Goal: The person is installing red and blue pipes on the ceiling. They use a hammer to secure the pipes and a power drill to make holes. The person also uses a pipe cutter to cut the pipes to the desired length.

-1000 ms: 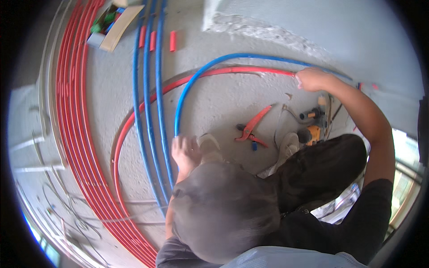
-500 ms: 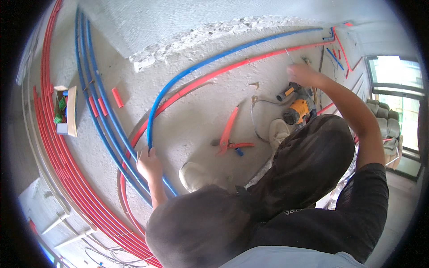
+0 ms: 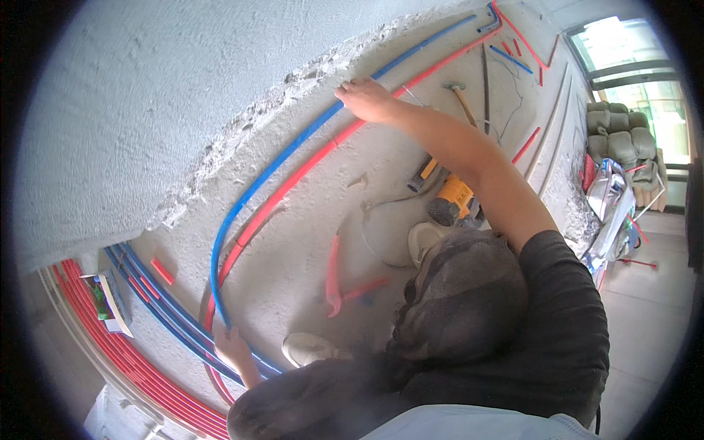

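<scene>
Pipe point(image 3: 251, 190), blue and curved, sweeps along the floor beside the rough wall point(image 3: 139, 125), and we've got it at two places! Our left hand point(image 3: 233, 348) has its fingers wrapped round the lower end; our right hand point(image 3: 364, 100) has its fingers curled over it farther up. Just inside the bend we see a red pipe point(image 3: 293, 178), then red cutters point(image 3: 334, 282) on the floor, and a yellow power tool point(image 3: 456, 192) below our right forearm.
</scene>
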`<control>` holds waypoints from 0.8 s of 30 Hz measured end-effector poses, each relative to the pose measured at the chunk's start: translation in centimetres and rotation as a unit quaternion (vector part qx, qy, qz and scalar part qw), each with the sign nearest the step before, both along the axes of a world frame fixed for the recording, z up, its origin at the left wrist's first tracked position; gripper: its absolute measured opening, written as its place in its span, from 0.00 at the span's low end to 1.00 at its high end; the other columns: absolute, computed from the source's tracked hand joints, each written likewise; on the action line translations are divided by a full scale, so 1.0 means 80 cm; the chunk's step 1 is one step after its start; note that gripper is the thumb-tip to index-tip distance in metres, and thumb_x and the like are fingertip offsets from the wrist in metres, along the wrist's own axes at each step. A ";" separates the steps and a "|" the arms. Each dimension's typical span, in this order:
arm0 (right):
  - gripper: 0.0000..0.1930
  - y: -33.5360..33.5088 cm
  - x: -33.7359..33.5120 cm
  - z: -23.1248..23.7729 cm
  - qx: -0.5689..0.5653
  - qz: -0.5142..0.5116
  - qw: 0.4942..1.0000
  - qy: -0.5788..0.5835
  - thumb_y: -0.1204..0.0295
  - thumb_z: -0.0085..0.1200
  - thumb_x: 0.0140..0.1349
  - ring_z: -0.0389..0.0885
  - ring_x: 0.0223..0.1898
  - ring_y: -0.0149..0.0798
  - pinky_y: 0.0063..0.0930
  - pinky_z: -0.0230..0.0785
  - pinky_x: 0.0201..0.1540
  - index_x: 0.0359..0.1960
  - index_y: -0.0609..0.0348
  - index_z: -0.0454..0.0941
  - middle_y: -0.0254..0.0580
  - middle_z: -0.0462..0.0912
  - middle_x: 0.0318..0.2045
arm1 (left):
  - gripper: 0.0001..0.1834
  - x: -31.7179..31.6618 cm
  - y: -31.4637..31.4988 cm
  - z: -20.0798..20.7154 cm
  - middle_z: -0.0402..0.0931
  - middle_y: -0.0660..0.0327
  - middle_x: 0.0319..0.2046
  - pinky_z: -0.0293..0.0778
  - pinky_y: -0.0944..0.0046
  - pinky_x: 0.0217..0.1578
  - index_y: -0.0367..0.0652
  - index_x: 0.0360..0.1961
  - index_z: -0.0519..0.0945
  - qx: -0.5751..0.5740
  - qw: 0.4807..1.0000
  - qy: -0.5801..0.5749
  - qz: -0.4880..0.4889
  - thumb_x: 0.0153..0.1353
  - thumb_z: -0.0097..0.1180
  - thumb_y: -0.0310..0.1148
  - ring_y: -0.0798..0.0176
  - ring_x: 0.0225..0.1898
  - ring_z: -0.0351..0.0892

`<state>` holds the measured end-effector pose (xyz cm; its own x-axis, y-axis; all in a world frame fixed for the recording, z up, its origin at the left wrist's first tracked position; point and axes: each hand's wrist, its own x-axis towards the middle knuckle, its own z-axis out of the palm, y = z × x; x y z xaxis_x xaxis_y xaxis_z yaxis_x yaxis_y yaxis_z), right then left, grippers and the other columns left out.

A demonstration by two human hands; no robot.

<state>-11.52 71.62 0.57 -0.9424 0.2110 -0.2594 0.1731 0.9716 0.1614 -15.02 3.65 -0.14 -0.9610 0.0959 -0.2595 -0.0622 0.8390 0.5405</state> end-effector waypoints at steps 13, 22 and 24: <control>0.09 0.046 0.033 -0.009 -0.108 0.102 0.985 0.091 0.67 0.61 0.68 0.82 0.50 0.54 0.49 0.77 0.51 0.43 0.56 0.75 0.45 0.83 0.43 | 0.11 -0.003 -0.006 -0.001 0.76 0.44 0.25 0.69 0.45 0.34 0.30 0.30 0.80 -0.088 0.996 -0.011 -0.014 0.55 0.69 0.26 0.42 0.27 0.75; 0.09 0.039 0.031 -0.010 -0.116 0.061 0.987 0.089 0.66 0.60 0.69 0.82 0.51 0.53 0.49 0.78 0.51 0.42 0.57 0.77 0.45 0.82 0.44 | 0.11 -0.004 -0.009 -0.003 0.76 0.46 0.25 0.70 0.48 0.34 0.30 0.31 0.79 -0.078 0.997 -0.015 -0.015 0.54 0.69 0.26 0.44 0.27 0.75; 0.09 0.040 0.031 -0.009 -0.110 0.063 0.988 0.094 0.66 0.60 0.69 0.81 0.53 0.53 0.49 0.78 0.52 0.43 0.57 0.77 0.45 0.82 0.46 | 0.10 -0.004 -0.008 0.000 0.76 0.46 0.25 0.70 0.48 0.34 0.31 0.32 0.80 -0.070 0.997 -0.013 -0.016 0.55 0.69 0.26 0.43 0.28 0.75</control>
